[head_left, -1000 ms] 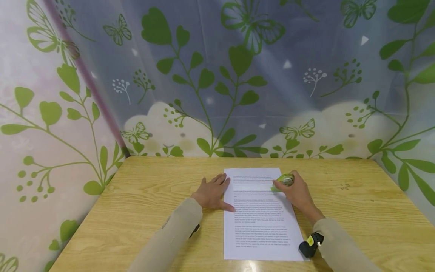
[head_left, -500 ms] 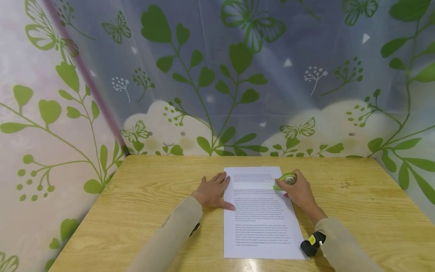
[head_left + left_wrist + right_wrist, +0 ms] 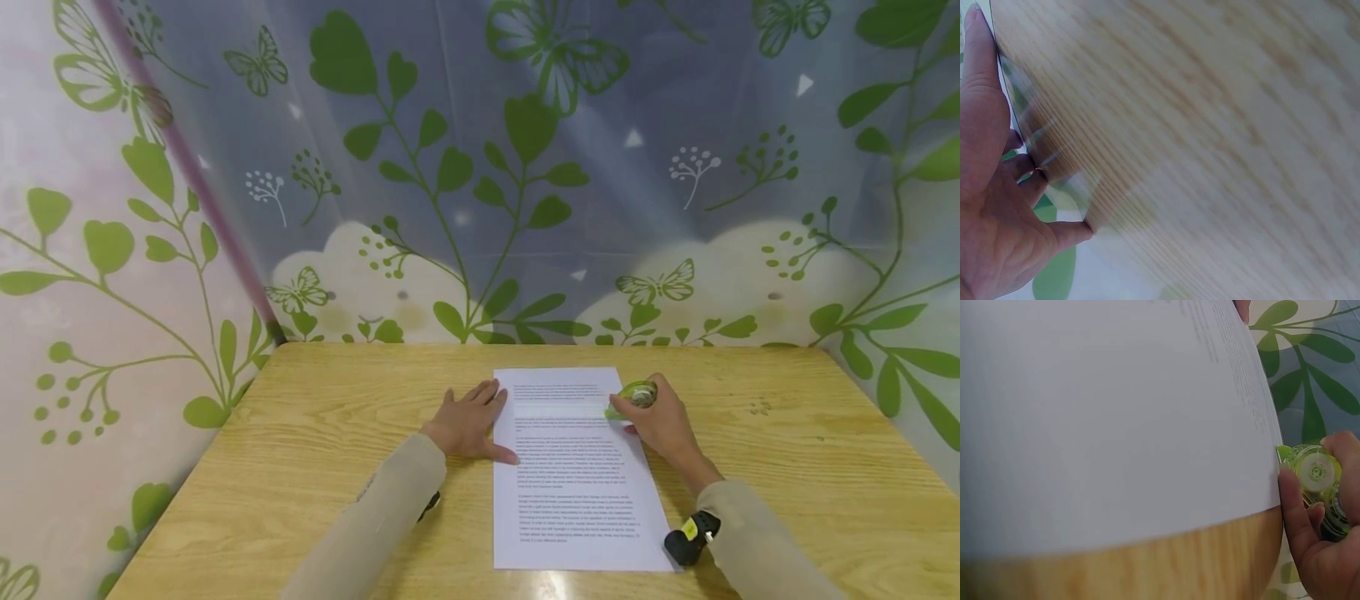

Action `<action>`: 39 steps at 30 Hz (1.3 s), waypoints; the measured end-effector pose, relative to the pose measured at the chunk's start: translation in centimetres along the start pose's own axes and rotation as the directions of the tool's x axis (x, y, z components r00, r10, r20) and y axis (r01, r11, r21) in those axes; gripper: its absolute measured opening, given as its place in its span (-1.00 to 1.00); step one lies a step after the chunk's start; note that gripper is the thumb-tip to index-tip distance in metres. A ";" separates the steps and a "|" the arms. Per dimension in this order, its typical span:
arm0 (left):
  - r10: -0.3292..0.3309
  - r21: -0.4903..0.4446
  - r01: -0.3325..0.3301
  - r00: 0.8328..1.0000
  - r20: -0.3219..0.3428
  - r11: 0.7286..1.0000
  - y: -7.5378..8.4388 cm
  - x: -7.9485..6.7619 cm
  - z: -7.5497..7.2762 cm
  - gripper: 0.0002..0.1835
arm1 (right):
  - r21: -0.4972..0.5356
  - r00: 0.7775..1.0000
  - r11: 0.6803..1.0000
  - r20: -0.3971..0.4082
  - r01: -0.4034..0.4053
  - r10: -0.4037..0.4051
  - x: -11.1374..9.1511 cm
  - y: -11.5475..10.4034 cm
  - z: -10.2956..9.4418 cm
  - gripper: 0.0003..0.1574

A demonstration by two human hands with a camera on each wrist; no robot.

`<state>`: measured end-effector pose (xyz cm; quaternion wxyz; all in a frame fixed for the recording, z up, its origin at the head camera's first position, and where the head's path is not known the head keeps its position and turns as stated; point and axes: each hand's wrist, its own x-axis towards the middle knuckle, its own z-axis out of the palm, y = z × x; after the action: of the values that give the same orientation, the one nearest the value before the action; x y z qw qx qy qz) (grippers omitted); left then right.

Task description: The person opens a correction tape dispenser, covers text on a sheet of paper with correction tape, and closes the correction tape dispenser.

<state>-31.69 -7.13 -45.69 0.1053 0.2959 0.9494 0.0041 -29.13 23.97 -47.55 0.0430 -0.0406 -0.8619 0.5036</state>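
A printed sheet of paper [image 3: 573,483] lies flat on the wooden table, with a blank band between its upper text blocks. My left hand [image 3: 468,423] rests spread at the sheet's left edge, fingertips and thumb over the margin. At the sheet's upper right edge, my right hand [image 3: 663,425] pinches a green see-through correction tape dispenser [image 3: 636,394] between thumb and fingers. The right wrist view shows the round reel inside the dispenser [image 3: 1316,472], its green tip right at the paper's edge. In the left wrist view the left hand [image 3: 997,206] has its fingers outstretched on the tabletop.
The light wooden table [image 3: 322,417] reaches back to a patterned curtain [image 3: 420,167] with leaves and butterflies. A black wrist device [image 3: 690,537] on the right arm overlaps the sheet's lower right corner.
Since one second ago, the right hand and correction tape dispenser have shifted slightly right, toward the sheet's right edge. Over the last half second they barely move. The left hand stays in place.
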 end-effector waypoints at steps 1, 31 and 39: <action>0.000 0.001 0.000 1.000 -0.002 1.000 0.0 0.0 0.0 0.23 | 0.012 1.000 1.000 0.000 0.000 0.000 0.0 0.0 0.0 -0.37; 0.005 -0.006 -0.005 1.000 -0.007 1.000 0.2 -0.2 -0.3 0.22 | 0.288 0.995 0.954 -0.036 -0.083 0.098 -0.2 1.7 -0.4 -0.15; 0.009 -0.013 -0.009 1.000 -0.012 1.000 0.2 -0.4 -0.4 0.22 | 0.259 0.986 0.954 -0.028 -0.152 0.164 -0.8 -0.4 0.4 -0.09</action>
<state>-31.37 -7.17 -45.23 0.1019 0.2996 0.9485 0.0127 -28.37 23.35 -47.45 0.0285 -0.1158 -0.7822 0.6114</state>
